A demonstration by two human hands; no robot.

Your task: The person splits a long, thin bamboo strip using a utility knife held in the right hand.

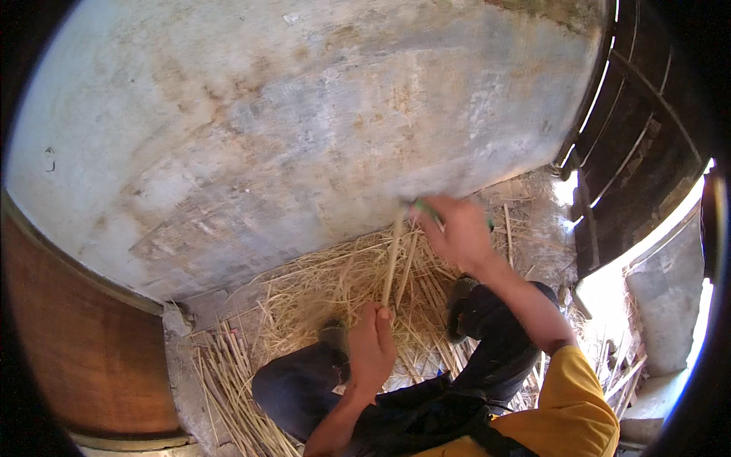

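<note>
Presently, the left hand (370,350) is in front of the person's body, and its fingers are closed around the lower end of a pale strip (393,263). This strip stands nearly upright, leaning slightly to the right at its top, above the heap of straw-coloured shavings (324,278) on the floor. The right hand (459,232) is higher and farther to the right; its fingers are bent around a green tool (421,205), near the upper end of the strip. The hand is blurred, so I cannot tell whether the tool touches the strip. Many thin stalks (232,381) lie on the floor at the left, beside the bent leg in dark trousers (293,388). Behind the shavings there is a stained, pale wall (343,137), and a brown panel (84,327) is at the left.
</note>
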